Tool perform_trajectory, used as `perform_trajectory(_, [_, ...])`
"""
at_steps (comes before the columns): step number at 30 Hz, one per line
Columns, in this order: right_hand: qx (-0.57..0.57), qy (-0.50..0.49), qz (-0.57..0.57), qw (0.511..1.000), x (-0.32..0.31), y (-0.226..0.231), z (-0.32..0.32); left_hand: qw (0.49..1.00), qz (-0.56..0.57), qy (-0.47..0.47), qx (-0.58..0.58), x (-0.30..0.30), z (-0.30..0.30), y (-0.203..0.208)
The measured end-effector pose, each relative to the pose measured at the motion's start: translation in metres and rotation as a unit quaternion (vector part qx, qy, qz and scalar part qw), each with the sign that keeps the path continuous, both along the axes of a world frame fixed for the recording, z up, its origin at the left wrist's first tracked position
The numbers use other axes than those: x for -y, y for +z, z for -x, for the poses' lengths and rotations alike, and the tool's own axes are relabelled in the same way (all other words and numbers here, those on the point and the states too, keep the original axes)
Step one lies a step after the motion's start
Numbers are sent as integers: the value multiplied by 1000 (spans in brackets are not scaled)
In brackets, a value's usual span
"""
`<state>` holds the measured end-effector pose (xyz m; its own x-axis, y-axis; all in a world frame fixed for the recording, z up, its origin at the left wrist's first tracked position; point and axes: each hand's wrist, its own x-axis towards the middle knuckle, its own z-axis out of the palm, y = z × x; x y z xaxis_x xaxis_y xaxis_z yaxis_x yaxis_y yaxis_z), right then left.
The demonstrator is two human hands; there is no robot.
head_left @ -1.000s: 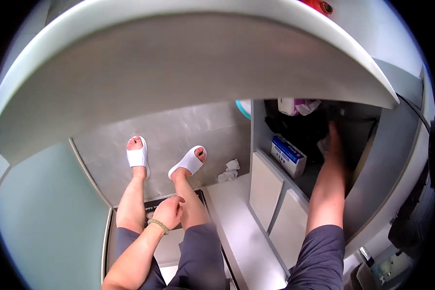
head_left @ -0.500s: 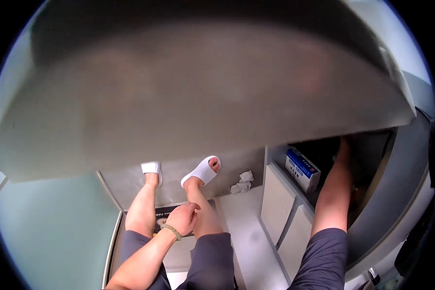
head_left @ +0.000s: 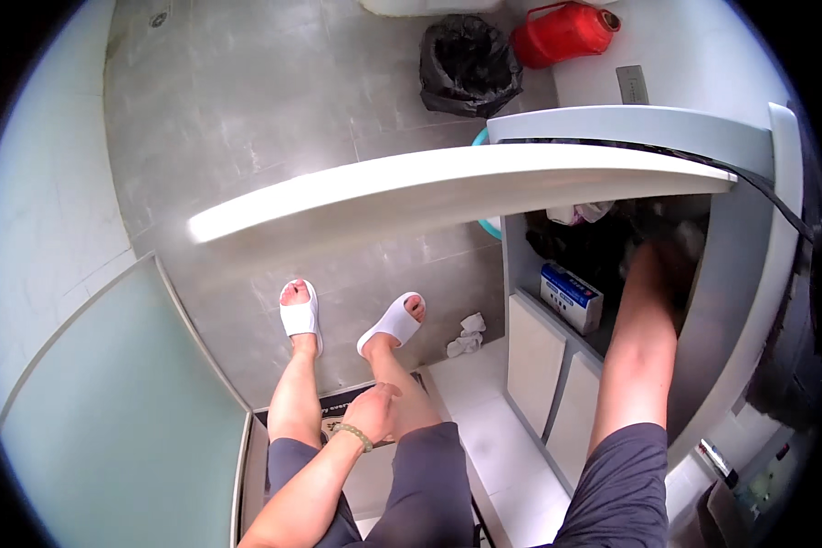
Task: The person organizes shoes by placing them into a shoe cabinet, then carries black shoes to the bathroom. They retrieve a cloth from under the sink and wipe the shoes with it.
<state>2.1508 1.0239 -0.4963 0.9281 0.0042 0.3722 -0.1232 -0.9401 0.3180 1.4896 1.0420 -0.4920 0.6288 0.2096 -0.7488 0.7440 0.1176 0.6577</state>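
My right arm reaches into an open grey cabinet (head_left: 744,228). Deep in its dark inside, my right hand (head_left: 664,258) is dim and smeared, so its fingers and anything in them cannot be made out. A blue and white box (head_left: 571,297) stands on the shelf to the left of that forearm. Farther back lie dark things and a pale crumpled item (head_left: 580,213). My left hand (head_left: 372,411), with a green bead bracelet at the wrist, rests by my right shin, its fingers loosely bent and holding nothing.
A pale door panel (head_left: 466,178) juts left from the cabinet. Beyond it are a black-bagged bin (head_left: 468,68) and a red thermos-shaped container (head_left: 566,35). Crumpled white tissue (head_left: 467,335) lies near my white slippers. A frosted glass panel (head_left: 123,411) stands at left.
The door panel, which filled the upper view, now looks narrower and lower, uncovering the floor, bin and red container. My right arm stays inside the cabinet; my left hand stays by my leg.
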Motion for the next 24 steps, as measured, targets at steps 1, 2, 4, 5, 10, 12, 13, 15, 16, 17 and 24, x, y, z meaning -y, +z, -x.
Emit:
perform_trajectory(1, [35, 11, -27, 999, -6, 4, 11, 1000, 4, -6, -1, 2, 5, -3])
perform_trajectory(2, [82, 34, -63, 994, -12, 8, 22, 999, -26, 6, 39, 3, 11, -8])
perform_trajectory(4, [172, 120, -121, 970, -21, 18, 52, 999, -11, -11, 40, -9, 10, -7])
perform_trajectory(5, [211, 181, -146, 950, -24, 22, 74, 999, 4, -24, 32, -17, 8, -3])
perform_trajectory(10, [82, 349, -285, 889, -59, 71, 246, 989, -102, 2, 105, -68, 29, 40])
perform_trajectory(12, [-31, 343, -391, 853, -72, 103, 332, 986, -126, 27, 110, -88, 49, 97])
perform_trajectory(13, [-78, 369, -387, 842, -76, 130, 371, 980, -147, 51, 124, -101, 55, 132])
perform_trajectory(15, [-175, 394, -378, 819, -78, 192, 434, 962, -194, 92, 171, -130, 58, 208])
perform_trajectory(16, [-237, 337, -447, 794, -75, 223, 462, 950, -231, 90, 191, -147, 55, 252])
perform_trajectory(17, [-294, 274, -512, 759, -73, 256, 490, 946, -237, 106, 194, -161, 51, 297])
perform_trajectory(24, [-400, 357, -592, 602, -70, 474, 583, 839, -447, 10, 311, -204, 19, 504])
